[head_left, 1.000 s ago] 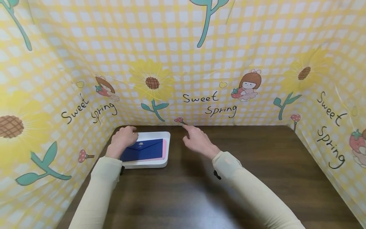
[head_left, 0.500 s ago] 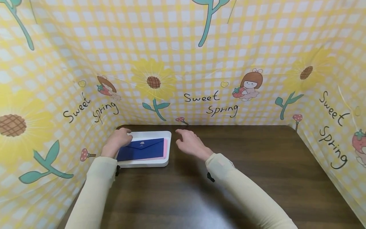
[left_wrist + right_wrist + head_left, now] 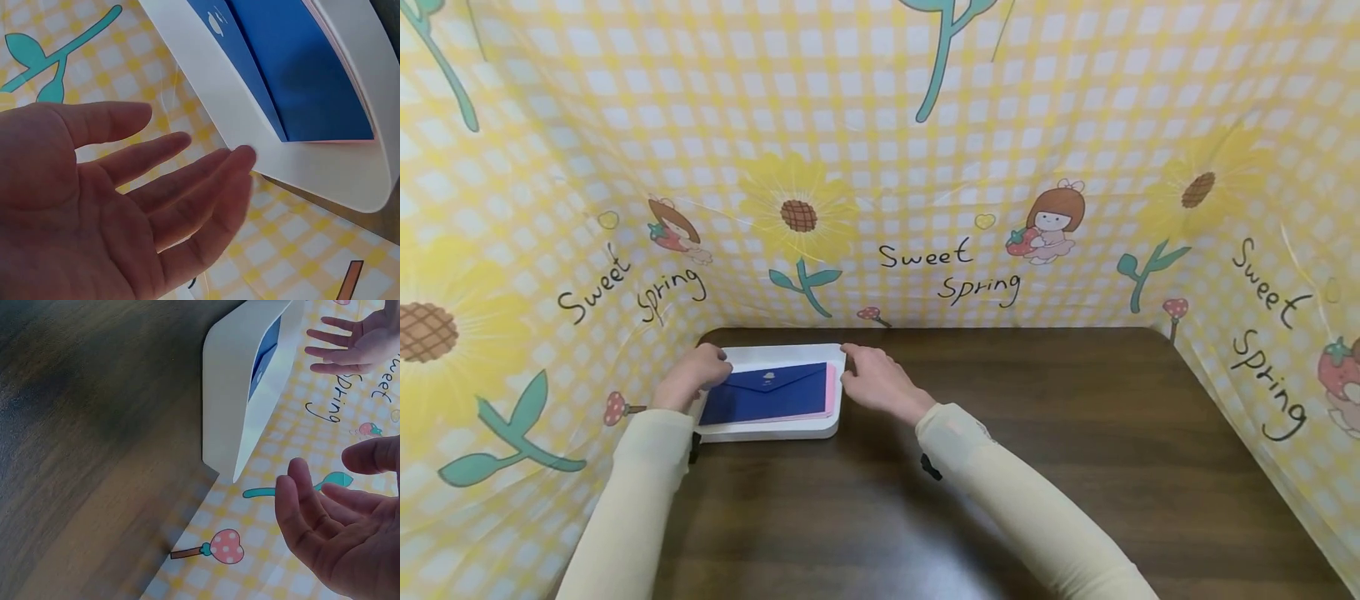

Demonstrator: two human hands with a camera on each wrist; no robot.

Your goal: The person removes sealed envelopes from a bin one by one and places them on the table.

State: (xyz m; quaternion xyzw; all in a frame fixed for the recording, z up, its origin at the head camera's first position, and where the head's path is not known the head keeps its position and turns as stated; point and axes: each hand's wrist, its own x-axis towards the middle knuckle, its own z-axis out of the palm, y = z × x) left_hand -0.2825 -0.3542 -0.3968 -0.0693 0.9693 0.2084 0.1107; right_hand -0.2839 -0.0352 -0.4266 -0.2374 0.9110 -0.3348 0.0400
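A white rectangular tray (image 3: 775, 433) lies on the tabletop toward the back left. Inside it is a dark blue envelope (image 3: 767, 396) with a pointed flap, and pink edges (image 3: 831, 390) show from beneath it. My left hand (image 3: 691, 377) is at the tray's left end; in the left wrist view its fingers (image 3: 209, 209) are loosely bent, fingertips right by the tray's rim. On the opposite side my right hand (image 3: 883, 382) is at the right end, index finger near the back corner. The right wrist view has its fingers (image 3: 303, 519) relaxed beside the tray wall (image 3: 226, 387).
A dark wood table (image 3: 1037, 467) extends to the right and front of the tray. Yellow checked cloth (image 3: 925, 183) with flowers and lettering hangs behind and along both sides, close beyond my left hand.
My left hand has moved left from over the tray's back left part to its left end. The right hand has come left to the tray's right end. Tray and envelope look unmoved.
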